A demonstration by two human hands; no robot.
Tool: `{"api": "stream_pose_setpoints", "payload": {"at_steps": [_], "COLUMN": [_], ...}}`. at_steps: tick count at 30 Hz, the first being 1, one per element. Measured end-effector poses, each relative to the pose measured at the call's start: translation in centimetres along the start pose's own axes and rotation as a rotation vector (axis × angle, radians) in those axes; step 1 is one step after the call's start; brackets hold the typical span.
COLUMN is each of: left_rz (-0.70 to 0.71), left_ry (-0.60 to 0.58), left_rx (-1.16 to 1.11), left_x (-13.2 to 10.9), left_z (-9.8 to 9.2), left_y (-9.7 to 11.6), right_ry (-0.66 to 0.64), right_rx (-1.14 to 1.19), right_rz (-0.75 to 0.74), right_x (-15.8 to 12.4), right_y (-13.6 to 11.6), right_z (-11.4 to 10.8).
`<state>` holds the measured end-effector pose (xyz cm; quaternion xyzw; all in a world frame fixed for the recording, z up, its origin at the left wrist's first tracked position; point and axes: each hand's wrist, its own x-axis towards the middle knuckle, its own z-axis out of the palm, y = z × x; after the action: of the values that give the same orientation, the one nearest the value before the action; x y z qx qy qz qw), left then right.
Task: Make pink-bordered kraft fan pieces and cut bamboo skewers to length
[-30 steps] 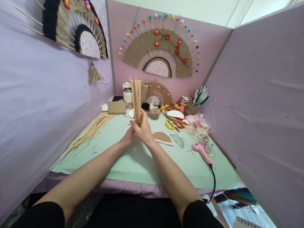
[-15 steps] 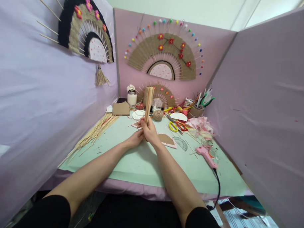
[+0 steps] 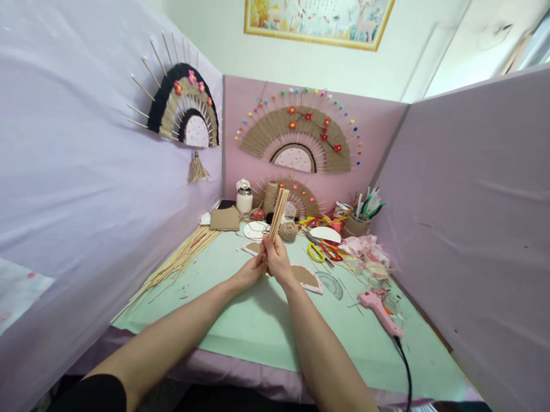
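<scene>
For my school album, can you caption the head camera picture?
Left hand and right hand clasp wooden sticks above a green table.

Bundled sticks (image 3: 279,213) were matt, bare wood; the glue gun (image 3: 382,313) appeared smooth plastic; the twine ball (image 3: 288,232) looked rough, fibrous.

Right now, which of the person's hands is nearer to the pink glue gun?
Right. The right hand, around the bundle of sticks, is left of the pink glue gun; the left hand is farther left.
</scene>
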<state>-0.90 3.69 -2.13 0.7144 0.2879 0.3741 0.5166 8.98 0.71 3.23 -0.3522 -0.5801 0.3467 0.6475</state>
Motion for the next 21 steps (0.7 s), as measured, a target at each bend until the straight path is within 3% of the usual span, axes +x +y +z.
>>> {"api": "stream_pose_setpoints", "payload": {"at_steps": [7, 12, 17, 21], "left_rz": [0.035, 0.021, 0.015, -0.019], "left_ry": [0.053, 0.010, 0.018, 0.087], "left_rx": [0.008, -0.042, -0.120, -0.215], "left_x": [0.0, 0.1, 0.0, 0.2], "left_z": [0.3, 0.7, 0.8, 0.8], "left_y": [-0.7, -0.7, -0.9, -1.1], "right_ry": [-0.003, -0.048, -0.150, -0.453], "right_rx": [-0.027, -0.147, -0.680, -1.074], "right_rz": [-0.012, -0.017, 0.079, 0.330], "right_x": [-0.3, -0.4, -2.8, -6.0], "right_y": [-0.2, -0.7, -1.8, -1.7], "right_z": [0.2, -0.5, -5.8, -10.3]}}
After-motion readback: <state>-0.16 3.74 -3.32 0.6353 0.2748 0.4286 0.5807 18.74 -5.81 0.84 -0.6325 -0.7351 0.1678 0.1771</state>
